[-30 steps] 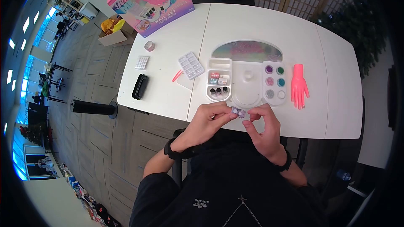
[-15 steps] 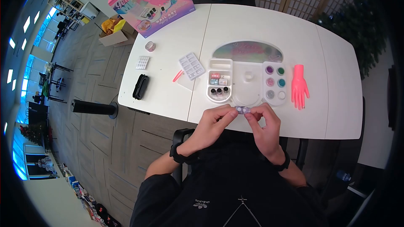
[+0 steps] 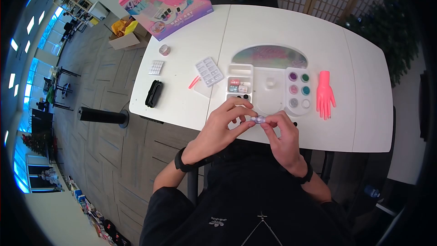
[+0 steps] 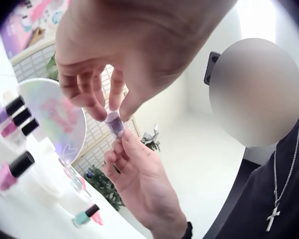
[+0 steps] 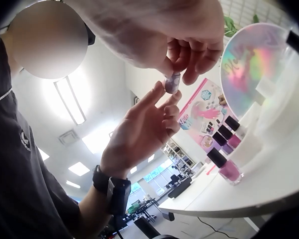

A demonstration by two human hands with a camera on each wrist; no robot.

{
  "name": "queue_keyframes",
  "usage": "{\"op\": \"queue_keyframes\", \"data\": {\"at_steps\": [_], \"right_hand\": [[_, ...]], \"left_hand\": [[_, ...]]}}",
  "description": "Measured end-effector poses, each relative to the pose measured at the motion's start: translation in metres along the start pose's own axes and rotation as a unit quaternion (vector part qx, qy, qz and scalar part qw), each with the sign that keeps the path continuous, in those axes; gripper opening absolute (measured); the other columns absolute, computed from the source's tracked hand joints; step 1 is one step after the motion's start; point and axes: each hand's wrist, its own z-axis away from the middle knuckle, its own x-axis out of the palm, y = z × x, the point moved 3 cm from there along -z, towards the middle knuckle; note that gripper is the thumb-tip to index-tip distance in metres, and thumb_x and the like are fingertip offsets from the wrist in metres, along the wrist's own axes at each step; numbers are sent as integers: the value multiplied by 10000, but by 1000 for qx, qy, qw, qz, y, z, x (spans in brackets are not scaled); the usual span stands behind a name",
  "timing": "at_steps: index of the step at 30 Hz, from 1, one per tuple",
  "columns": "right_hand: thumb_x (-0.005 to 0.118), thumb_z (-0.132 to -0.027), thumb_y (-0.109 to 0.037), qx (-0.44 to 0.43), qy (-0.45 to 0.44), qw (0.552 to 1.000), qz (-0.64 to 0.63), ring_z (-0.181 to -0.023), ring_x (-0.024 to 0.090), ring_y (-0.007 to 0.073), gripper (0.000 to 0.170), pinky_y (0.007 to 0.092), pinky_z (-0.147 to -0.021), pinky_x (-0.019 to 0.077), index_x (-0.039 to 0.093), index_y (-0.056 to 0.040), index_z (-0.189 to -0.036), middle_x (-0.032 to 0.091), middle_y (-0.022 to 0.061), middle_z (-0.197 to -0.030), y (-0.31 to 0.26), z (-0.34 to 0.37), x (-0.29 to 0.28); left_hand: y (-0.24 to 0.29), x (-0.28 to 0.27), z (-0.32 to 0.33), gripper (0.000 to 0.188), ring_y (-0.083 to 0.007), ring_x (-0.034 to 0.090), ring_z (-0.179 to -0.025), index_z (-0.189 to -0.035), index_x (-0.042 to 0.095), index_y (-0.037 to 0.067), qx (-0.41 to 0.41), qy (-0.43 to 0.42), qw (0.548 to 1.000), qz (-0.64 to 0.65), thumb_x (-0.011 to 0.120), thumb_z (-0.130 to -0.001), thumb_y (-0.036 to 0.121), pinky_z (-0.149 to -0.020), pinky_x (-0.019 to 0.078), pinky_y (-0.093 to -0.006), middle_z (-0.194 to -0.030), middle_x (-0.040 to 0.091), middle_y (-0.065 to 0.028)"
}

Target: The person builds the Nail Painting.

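A small purple, see-through cylinder (image 3: 259, 119) with pale spots is held between both hands, above the table's front edge. My left hand (image 3: 221, 125) pinches one end with thumb and index finger, its other fingers spread loosely above. The opposite end is between the thumb and fingertips of my right hand (image 3: 284, 136). In the left wrist view the cylinder (image 4: 114, 124) stands tilted, a pale rim at its upper end. A pink nail polish bottle (image 4: 11, 173) and a teal nail polish bottle (image 4: 84, 216) stand on the table near the hands.
Beyond the hands lies a white nail-art station (image 3: 268, 98) with polish bottles, glitter pots (image 3: 293, 89) and a shiny backboard (image 3: 268, 57). A pink model hand (image 3: 324, 95) lies right. Left are a white compartment tray (image 3: 209, 71), black case (image 3: 154, 94), small jar (image 3: 165, 50) and printed box (image 3: 166, 4).
My right hand, apart from the cylinder a second ago, closed on its end. The cylinder has turned, and my left hand's upper fingers have lifted and spread over the station's front.
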Motion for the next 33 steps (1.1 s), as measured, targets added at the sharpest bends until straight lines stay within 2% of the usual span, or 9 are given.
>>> {"op": "queue_keyframes", "data": {"at_steps": [2, 5, 8, 11, 17, 20, 23, 26, 33], "right_hand": [[782, -993, -11, -16, -5, 1000, 16, -812, 685, 266, 125, 375, -733, 546, 676, 4, -1058, 677, 115, -936, -1, -2, 2], [776, -998, -13, -18, -14, 999, 27, -842, 708, 277, 122, 374, -745, 556, 684, 7, -1074, 692, 121, -957, 3, -3, 4], [767, -1011, -23, 10, -1, 1000, 9, -860, 718, 275, 104, 362, -757, 565, 684, 13, -1064, 706, 123, -972, 12, -3, 9], [756, -1027, -40, 29, -17, 999, 11, -899, 732, 284, 147, 369, -785, 575, 677, 13, -1138, 718, 129, -1029, 22, -5, 11], [729, -1051, -79, 74, -29, 997, 9, -1067, 730, 309, 400, 412, -887, 581, 565, -6, -1408, 653, 177, -1300, 28, -8, 14], [684, -1072, -65, 91, -83, 991, 54, -1210, 688, 311, 399, 411, -1012, 549, 543, -2, -1440, 600, 194, -1413, 26, -5, 15], [673, -1084, -116, 59, -87, 989, 104, -1322, 621, 397, 395, 458, -1108, 505, 543, 4, -1437, 583, 214, -1429, 30, -3, 18], [667, -1086, -124, 81, -101, 984, 118, -1372, 577, 444, 391, 476, -1150, 476, 541, 8, -1432, 562, 230, -1460, 33, -1, 20], [699, -1062, -135, 52, -109, 979, 162, -1349, 597, 461, 411, 500, -1115, 517, 564, 42, -1408, 548, 256, -1481, 37, 0, 21]], "left_hand": [[-6, -5, -5, 256, -256, 723, -1017, -1175, 782, 74, 59, -34, 997, -46, 851, -929, 54, -849, 590, -371, -1130, 767, -71], [-4, -12, -14, 250, -321, 698, -1062, -1168, 781, 74, 87, -75, 986, -123, 854, -931, 105, -910, 576, -415, -1124, 766, -69], [-4, -14, -25, 234, -315, 689, -1079, -1160, 787, 78, 77, -115, 980, -146, 848, -941, 135, -908, 566, -423, -1132, 766, -70], [-11, -14, -33, 209, -321, 689, -1040, -1142, 784, 73, 101, -116, 976, -152, 839, -955, 150, -899, 556, -428, -1116, 766, -79], [-53, -36, -67, 196, -288, 687, -906, -1122, 782, 48, 70, -52, 979, -183, 833, -963, 151, -818, 561, -409, -1053, 772, -90], [-85, -40, -83, 189, -283, 690, -904, -1105, 786, 39, 60, -54, 970, -231, 826, -967, 161, -807, 565, -411, -1042, 771, -101], [-100, -36, -92, 180, -311, 697, -935, -1096, 786, 39, 110, -62, 956, -265, 817, -965, 158, -849, 560, -429, -1041, 767, -104], [-100, -31, -93, 160, -325, 696, -982, -1074, 783, 44, 133, -74, 948, -281, 813, -958, 150, -908, 544, -448, -1049, 761, -95], [-107, -17, -95, 126, -300, 644, -1085, -964, 757, 55, 180, -89, 923, -327, 828, -926, 152, -953, 515, -437, -1171, 683, -67]]}}
